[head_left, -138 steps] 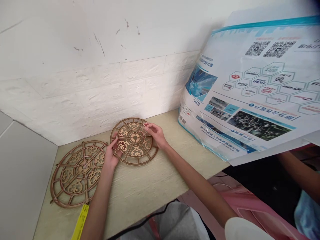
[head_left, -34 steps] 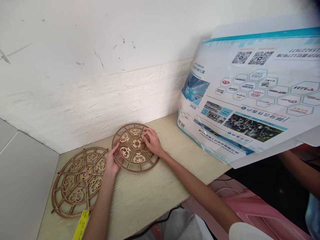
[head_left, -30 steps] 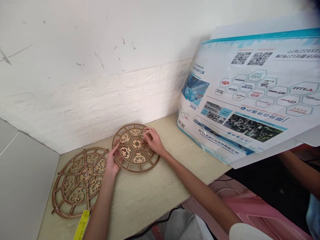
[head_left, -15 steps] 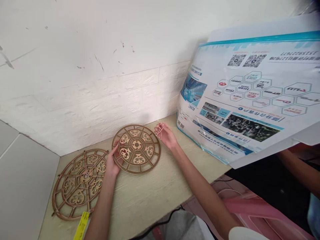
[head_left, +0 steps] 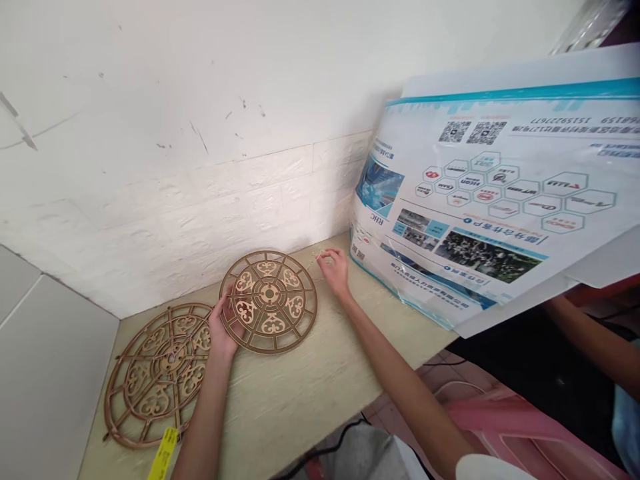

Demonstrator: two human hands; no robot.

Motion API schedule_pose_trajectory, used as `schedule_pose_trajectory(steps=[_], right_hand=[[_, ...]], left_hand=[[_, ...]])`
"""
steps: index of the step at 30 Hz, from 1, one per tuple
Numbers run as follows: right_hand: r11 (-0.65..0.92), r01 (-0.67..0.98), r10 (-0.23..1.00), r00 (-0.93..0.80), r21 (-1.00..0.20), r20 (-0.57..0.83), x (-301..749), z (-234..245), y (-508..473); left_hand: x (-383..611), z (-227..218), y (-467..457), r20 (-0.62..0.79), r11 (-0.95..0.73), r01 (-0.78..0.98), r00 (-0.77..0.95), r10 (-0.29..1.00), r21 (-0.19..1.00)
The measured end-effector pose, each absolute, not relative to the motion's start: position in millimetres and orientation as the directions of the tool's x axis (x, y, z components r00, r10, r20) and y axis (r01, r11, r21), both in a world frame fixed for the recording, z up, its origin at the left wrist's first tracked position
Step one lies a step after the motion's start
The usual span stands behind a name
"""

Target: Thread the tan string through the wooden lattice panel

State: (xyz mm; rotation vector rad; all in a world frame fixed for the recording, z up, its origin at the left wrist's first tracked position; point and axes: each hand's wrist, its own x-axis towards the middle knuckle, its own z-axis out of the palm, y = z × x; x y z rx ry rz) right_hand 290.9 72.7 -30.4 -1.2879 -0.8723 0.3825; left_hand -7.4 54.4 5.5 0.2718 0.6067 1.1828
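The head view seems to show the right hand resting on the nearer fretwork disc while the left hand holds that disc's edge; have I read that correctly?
Not quite: the head view shows the right hand off the fretwork disc, beside it to the right, with a thin thread at its fingertips. The left hand does hold the disc's edge.

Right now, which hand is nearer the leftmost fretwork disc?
Left. The left hand sits beside the leftmost fretwork disc, at the edge of the other disc; the right hand lies beyond the other disc.
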Motion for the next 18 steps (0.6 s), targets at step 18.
schedule_pose_trajectory(steps=[18], right_hand=[[0.375,-0.398,0.821,0.562,-0.837,0.1,305,-37,75]], left_hand=[[-8,7,55,-0.327,0.375,-0.791,0.235,0.915,0.483]])
